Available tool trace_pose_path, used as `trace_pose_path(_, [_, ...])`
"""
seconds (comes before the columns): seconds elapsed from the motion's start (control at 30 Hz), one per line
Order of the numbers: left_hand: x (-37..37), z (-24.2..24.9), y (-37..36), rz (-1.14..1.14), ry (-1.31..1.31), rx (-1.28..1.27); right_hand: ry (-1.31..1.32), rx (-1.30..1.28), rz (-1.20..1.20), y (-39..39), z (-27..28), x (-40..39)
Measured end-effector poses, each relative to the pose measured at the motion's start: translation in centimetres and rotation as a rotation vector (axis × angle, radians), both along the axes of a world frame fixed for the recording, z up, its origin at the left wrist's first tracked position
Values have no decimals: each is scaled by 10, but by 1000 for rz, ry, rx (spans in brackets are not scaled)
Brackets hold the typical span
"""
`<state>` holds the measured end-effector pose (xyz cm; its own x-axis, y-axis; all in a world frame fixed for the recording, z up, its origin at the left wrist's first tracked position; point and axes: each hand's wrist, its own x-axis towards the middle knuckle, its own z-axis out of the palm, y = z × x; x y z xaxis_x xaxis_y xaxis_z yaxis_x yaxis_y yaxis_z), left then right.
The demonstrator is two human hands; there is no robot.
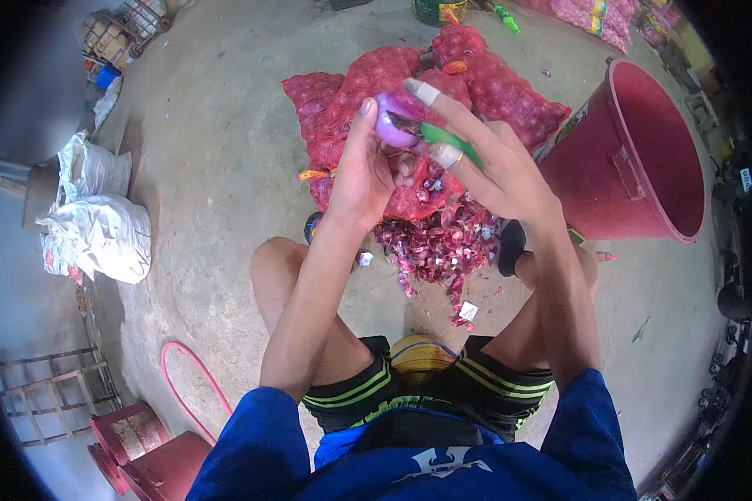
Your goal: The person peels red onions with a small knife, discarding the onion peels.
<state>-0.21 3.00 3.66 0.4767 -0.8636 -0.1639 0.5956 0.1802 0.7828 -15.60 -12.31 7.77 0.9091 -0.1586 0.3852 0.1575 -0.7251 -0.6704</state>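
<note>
Up in front of me, my left hand (362,179) is wrapped round a purple-red onion (388,129), thumb along its side. Against that onion is a small knife with a green handle (453,140), its blade dark and partly hidden. My right hand (510,171) grips the knife, with whitish tape on two fingertips. Below both hands lies a heap of red onion skins (443,250) on the floor. Just behind the heap rest red mesh sacks (368,83) full of onions, one spilling open at the front.
A large maroon bin (589,184) leans at the right. White sacks (100,238) stand on the left. A pink hose (194,355) curves over the floor near red containers (163,459). More mesh sacks (589,17) lie at the back right.
</note>
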Motion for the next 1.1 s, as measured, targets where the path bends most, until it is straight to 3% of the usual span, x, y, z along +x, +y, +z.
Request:
trace_pose_path(0.27, [0,-1,-3,44,-42,-5,-5,-132,-61,2,-3,7])
trace_pose_path(0.33, [0,-2,-4,109,-75,-14,-371,-155,-146,-1,-13,19])
trace_pose_path(0.67, [-4,-4,-11,84,-189,17,-296,56,-396,-10,-19,15])
trace_pose_path(1.0, [-8,1,-15,157,-295,-10,-311,44,-514,-19,-33,21])
trace_pose_path(1.1, [-7,1,-12,162,-322,20,-383,-78,-476,-25,-38,21])
